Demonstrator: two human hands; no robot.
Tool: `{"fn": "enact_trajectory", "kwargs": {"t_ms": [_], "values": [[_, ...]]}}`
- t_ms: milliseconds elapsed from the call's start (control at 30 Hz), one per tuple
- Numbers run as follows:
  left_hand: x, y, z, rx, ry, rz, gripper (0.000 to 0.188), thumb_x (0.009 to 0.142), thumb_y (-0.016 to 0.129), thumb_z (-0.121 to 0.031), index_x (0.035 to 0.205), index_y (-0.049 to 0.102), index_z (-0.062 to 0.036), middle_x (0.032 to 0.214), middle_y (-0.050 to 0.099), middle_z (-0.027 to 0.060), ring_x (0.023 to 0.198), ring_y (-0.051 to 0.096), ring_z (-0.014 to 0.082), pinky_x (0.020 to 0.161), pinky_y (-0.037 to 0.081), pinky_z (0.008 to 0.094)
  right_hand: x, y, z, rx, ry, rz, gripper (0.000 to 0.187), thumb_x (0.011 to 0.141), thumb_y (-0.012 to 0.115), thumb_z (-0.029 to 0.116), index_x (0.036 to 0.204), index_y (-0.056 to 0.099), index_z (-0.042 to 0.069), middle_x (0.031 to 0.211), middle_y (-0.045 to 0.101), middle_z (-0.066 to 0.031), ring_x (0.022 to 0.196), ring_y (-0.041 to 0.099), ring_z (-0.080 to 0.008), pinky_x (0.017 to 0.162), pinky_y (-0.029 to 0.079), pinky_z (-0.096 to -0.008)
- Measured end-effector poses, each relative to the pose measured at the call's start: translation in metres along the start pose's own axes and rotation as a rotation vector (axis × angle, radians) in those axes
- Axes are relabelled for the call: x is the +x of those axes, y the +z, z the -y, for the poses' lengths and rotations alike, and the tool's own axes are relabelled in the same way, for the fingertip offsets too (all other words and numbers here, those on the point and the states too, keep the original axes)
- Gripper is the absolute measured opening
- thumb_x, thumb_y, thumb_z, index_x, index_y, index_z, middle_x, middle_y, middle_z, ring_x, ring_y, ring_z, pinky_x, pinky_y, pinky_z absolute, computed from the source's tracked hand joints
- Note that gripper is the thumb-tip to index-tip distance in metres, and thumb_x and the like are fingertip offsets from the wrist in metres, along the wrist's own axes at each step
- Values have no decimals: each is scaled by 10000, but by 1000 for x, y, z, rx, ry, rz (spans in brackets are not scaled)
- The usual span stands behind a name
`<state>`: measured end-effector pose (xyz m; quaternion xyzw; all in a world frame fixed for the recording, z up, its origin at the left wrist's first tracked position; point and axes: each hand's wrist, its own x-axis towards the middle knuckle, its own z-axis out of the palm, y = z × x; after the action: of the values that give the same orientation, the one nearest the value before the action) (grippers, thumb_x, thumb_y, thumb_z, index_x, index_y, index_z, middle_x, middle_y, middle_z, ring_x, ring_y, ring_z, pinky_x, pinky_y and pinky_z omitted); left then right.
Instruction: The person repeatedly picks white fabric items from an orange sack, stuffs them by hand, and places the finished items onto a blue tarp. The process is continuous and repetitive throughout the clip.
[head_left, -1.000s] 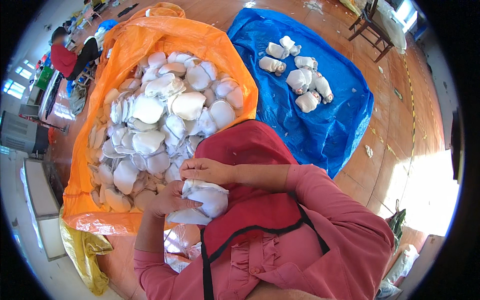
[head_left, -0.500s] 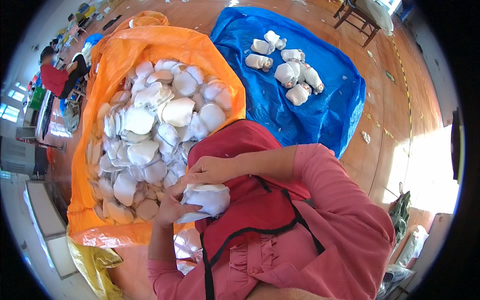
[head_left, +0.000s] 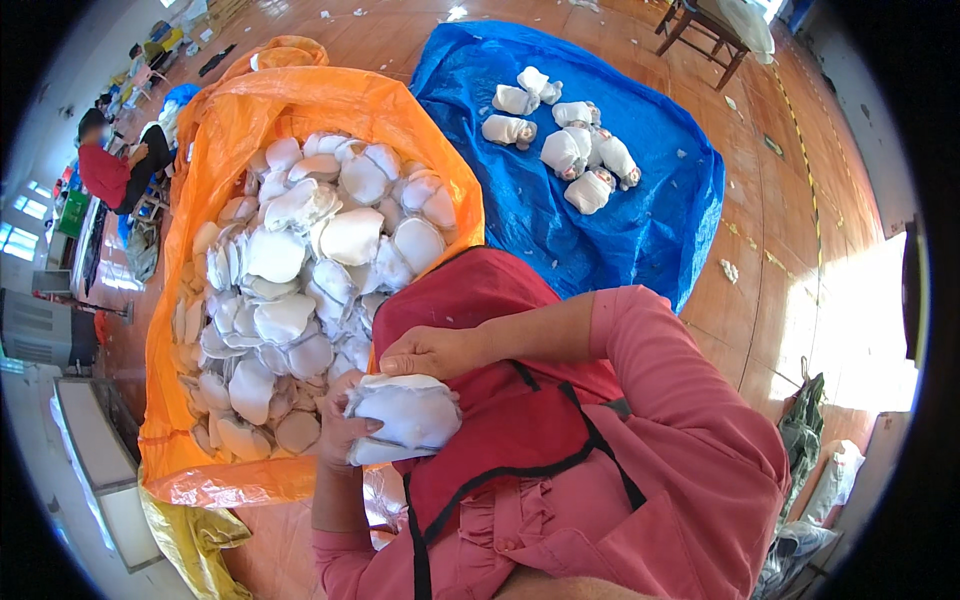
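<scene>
A stack of white, rounded fabric pads (head_left: 410, 415) rests over my lap. My left hand (head_left: 350, 412) grips its left end, fingers pressed against the layers. Just above the stack's upper edge is my right hand (head_left: 432, 352), curled closed with the thumb bent down. Whatever its fingers hold, if anything, is hidden. Beside my left arm, a large orange sack (head_left: 165, 390) lies open, filled with a heap of loose white pads (head_left: 275, 255) of the same kind.
Several bundled white pads (head_left: 590, 190) lie on a blue plastic sheet (head_left: 660, 245) ahead. A red cloth (head_left: 470, 285) covers my lap. Yellow sacking (head_left: 195, 535) lies at lower left, a wooden stool (head_left: 705, 35) at far right. Another person (head_left: 110, 170) sits far left.
My right hand has drawn back to the right, off my left hand. The stack is turned slightly and shows more of its broad face. The view has shifted a little.
</scene>
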<state>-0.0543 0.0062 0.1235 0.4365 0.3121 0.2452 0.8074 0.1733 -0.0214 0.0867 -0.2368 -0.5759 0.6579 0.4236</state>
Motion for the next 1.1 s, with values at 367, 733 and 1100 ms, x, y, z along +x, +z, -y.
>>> {"fn": "enact_trajectory", "kwargs": {"t_ms": [367, 733, 1100], "values": [[5, -11, 1, -22, -137, 26, 539, 582, 700, -89, 1092, 578, 34, 947, 655, 112, 827, 652, 208, 756, 539, 316, 5, -3, -1, -182, 290, 67, 480, 1014, 470, 433, 1024, 689, 6, 883, 676, -23, 788, 573, -66, 715, 488, -273], [16, 18, 19, -313, 178, -226, 647, 725, 682, -291, 1229, 496, 70, 1078, 634, 215, 922, 672, 302, 810, 575, 390, -7, -5, -17, 523, -12, 8, 737, 800, 754, 451, 1307, 475, -5, 1155, 573, -55, 1071, 544, -170, 933, 453, -315], [37, 17, 31, -293, 149, -176, 636, 801, 734, -334, 1256, 496, 43, 1097, 639, 153, 924, 672, 231, 815, 569, 348, -5, -14, -19, 605, 108, -247, 492, 802, 771, 201, 1189, 536, 9, 1061, 620, -63, 947, 608, -155, 852, 508, -297]]}}
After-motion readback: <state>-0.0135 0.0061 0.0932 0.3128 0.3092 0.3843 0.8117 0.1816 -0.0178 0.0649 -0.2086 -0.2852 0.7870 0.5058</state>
